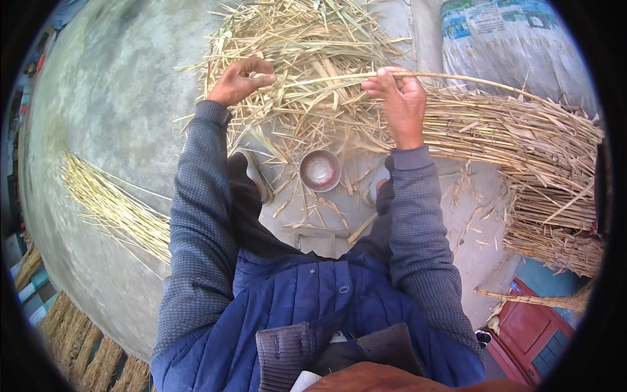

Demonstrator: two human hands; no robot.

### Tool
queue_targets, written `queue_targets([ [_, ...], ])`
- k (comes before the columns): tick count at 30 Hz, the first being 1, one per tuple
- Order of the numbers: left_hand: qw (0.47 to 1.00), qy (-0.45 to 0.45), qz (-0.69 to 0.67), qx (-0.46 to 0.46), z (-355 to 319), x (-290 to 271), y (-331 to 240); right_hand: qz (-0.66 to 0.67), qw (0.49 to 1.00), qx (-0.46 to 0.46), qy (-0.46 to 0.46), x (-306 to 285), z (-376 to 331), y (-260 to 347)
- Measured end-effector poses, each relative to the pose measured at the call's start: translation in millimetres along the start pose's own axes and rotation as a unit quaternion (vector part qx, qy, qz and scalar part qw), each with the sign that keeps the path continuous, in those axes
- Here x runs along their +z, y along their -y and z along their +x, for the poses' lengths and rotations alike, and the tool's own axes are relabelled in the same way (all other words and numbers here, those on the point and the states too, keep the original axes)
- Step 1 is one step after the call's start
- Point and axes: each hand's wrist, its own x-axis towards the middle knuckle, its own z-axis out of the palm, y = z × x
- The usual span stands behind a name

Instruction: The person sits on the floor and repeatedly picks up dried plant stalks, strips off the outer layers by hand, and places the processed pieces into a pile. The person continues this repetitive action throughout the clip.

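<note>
Closest in, a dark-blue quilted vest (281,284) fills the lower middle, with blue-grey knitted sleeves (206,255) reaching forward on both sides. Level with the body, brown dry bundles (75,340) lie at the lower left, and a red panelled piece (532,320) shows at the lower right. Past the vest, legs in dark trousers (255,215) are spread apart, and between the feet a small round bowl (320,171) with a reddish-brown rim sits on the grey floor (117,104) among scattered strips. To the left, well apart from the hands, lies a loose bundle of thin, yellowish stripped stems (124,209). Farther forward, the right hand (400,101) grips a long, slender pale-yellow stalk (457,76) between thumb and fingers; the stalk runs across above the dry litter, its longer part bending away to the right. The left hand (241,81) is near the stalk's left end, thumb and forefinger curled toward each other; whether they pinch anything, I cannot tell. Beneath and beyond the hands spreads a heap of straw-coloured dry leaf strips (300,39). On the right is a thick pile of brownish uncleaned stalks (509,130), and beyond it a bulging grey-white and blue plastic sack (516,65)
</note>
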Motion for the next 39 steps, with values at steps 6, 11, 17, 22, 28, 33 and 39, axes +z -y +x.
queue_targets([
  [6, 0.984, 0.046, -0.172, -0.021, 5, 22, 4, 0.000, 1.000, -0.007, 0.016, 3, 1, 0],
  [11, 0.978, -0.153, -0.143, -0.019, 9, 5, 14, 0.004, 1.000, -0.009, 0.006, 5, 0, 1],
  [17, 0.936, -0.168, 0.213, 0.226, 5, 41, -33, 0.014, 1.000, -0.006, 0.026, 22, -1, -11],
  [22, 0.936, -0.073, 0.213, 0.272, 3, 65, -57, 0.025, 0.998, 0.029, 0.045, 33, -5, -20],
  [28, 0.935, -0.082, 0.322, 0.127, -9, 10, -7, 0.023, 0.999, 0.015, -0.037, -15, 6, 11],
  [33, 0.932, -0.114, 0.305, 0.159, -4, 33, -24, 0.013, 1.000, 0.013, -0.017, -17, 4, 14],
  [39, 0.979, -0.071, 0.063, 0.179, 6, 87, -68, 0.030, 0.999, -0.002, 0.016, 9, -2, 3],
])
